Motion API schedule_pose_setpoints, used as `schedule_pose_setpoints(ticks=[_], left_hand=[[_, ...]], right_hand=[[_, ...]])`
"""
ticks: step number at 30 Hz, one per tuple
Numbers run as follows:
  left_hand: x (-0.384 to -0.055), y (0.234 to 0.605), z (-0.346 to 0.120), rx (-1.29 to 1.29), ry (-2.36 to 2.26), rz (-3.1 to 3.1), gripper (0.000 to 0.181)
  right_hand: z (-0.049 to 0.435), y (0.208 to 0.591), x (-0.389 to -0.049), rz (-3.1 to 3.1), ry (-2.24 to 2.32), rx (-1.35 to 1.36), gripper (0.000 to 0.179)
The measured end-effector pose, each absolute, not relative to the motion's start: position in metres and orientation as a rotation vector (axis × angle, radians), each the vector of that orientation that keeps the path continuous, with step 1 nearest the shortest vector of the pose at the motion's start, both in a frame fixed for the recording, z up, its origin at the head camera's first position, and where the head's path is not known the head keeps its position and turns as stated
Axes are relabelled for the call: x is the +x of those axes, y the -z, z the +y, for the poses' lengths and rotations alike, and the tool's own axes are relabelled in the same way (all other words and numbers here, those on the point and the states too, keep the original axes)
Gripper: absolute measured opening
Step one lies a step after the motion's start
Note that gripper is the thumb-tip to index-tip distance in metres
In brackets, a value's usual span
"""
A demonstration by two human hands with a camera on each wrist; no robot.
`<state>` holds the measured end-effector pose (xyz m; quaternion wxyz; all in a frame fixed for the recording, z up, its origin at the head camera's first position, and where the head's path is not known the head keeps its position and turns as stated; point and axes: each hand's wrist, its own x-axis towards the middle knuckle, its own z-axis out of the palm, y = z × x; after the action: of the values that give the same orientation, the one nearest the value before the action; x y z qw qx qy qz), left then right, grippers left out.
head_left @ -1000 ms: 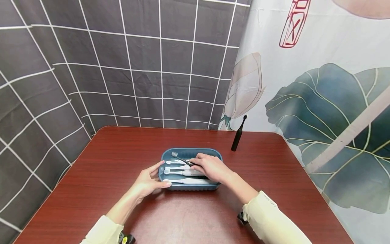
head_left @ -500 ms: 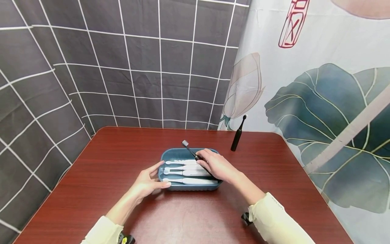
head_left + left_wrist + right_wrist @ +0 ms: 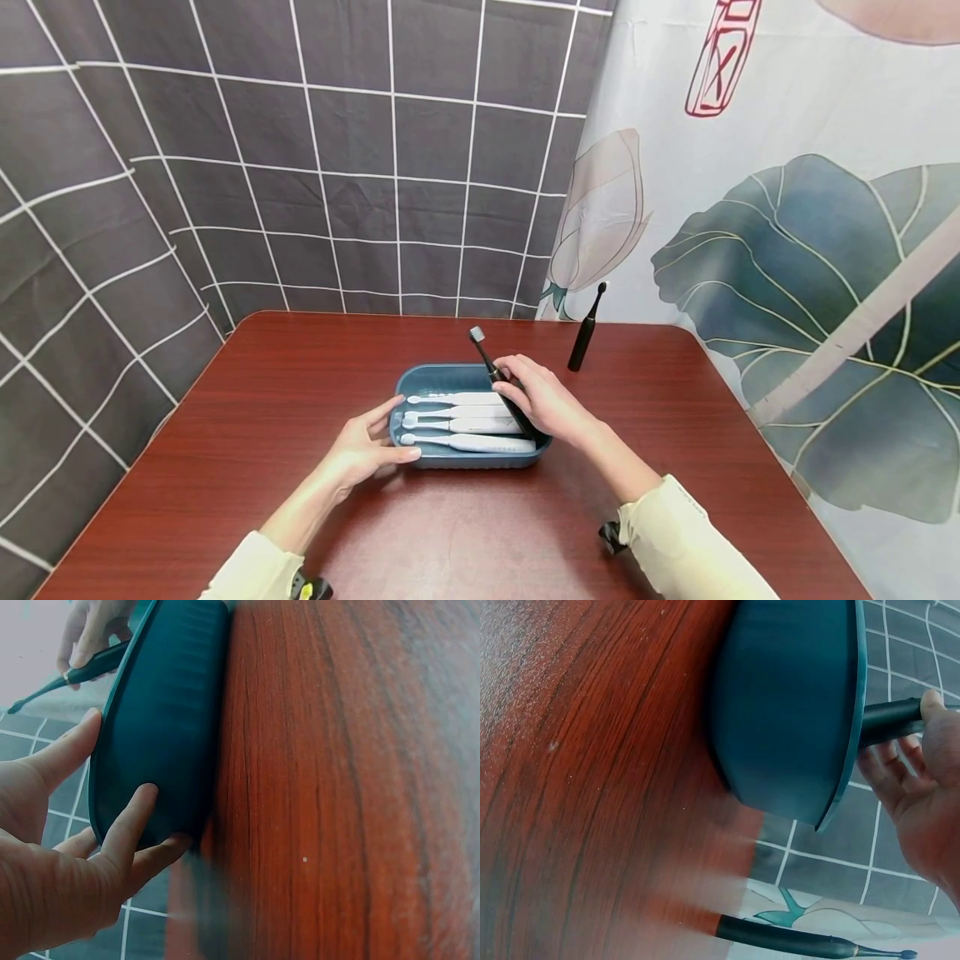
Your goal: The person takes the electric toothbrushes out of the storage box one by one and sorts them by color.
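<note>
Left hand (image 3: 366,442): at the 9 o'clock end of the blue tray (image 3: 480,462), thumb and fingers spread wide, thumb at the rim, fingertips against the outer wall, forearm in from 7 o'clock.
Right hand (image 3: 542,402): over the tray's 3 o'clock end, thumb and fingers closed in a pinch around a black toothbrush (image 3: 517,410), forearm in from 5 o'clock.
Black toothbrush: tilted, bristles towards 11 o'clock, handle end at the tray's 4 o'clock corner.
White toothbrushes (image 3: 487,444): four in the tray, heads towards 9 o'clock.
Second black toothbrush (image 3: 582,343): upright on the table (image 3: 480,533), 2 o'clock from the tray.
Red mark (image 3: 723,62): seal-like, on the curtain (image 3: 810,108) at 1 o'clock, illegible.
Toothbrush print: too small to read.
</note>
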<state>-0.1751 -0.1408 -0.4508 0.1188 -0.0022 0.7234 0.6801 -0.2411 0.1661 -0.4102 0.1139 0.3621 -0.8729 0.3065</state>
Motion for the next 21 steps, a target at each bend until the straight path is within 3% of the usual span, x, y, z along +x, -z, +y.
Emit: schedule_pose_setpoints(ticks=[21], left_hand=[[-0.175, 0.452, -0.141, -0.010, -2.005, 2.096, 0.094]], right_hand=[[0.188, 0.400, -0.248, -2.383, -1.191, 0.900, 0.025]])
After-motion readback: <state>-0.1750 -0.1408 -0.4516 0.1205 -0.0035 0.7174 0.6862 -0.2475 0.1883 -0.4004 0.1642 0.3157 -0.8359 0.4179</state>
